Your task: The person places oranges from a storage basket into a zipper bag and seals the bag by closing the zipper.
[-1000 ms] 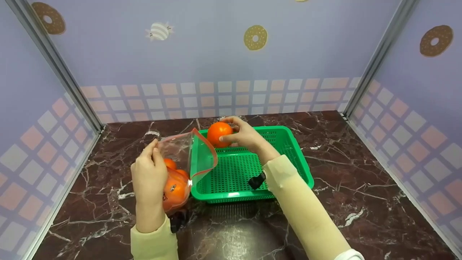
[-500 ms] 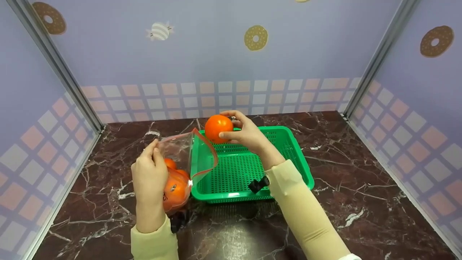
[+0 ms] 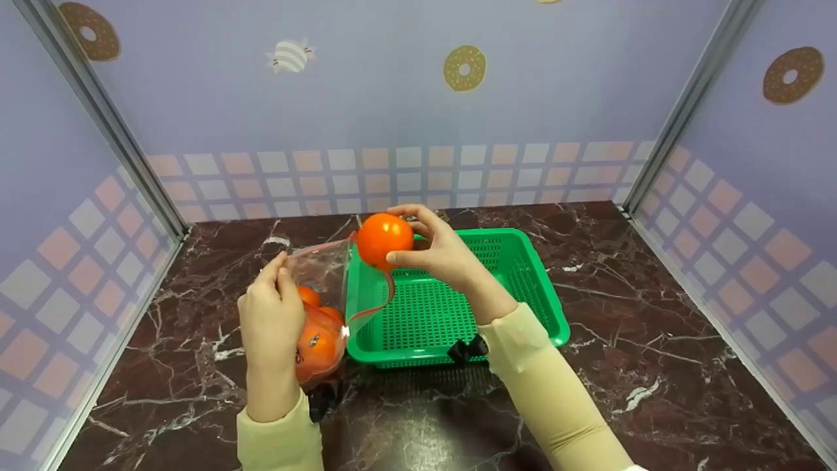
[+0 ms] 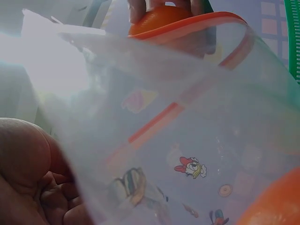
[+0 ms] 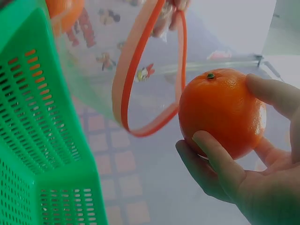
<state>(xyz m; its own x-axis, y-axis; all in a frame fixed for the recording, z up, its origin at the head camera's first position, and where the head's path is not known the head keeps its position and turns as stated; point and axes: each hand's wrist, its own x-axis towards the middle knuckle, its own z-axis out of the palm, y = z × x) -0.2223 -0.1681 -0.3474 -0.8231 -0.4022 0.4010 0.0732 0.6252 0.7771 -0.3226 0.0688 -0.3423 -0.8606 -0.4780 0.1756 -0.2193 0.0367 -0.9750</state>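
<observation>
In the head view my right hand grips an orange between thumb and fingers, at the mouth of a clear zip bag. The right wrist view shows this orange with its green stem spot, close beside the bag's orange-red rim. My left hand pinches the bag's upper left edge, and the mouth gapes toward the right. Several oranges lie in the bottom of the bag. Through the film in the left wrist view, cartoon figures printed on the bag show.
A green plastic basket with slotted walls stands on the dark marbled tabletop, right behind and beside the bag. Lilac wall panels close off the back and both sides. A black strap piece hangs under my right wrist.
My right hand has lifted the orange from the basket's far left rim and carried it left to the bag's mouth. The left hand and bag have stayed in place.
</observation>
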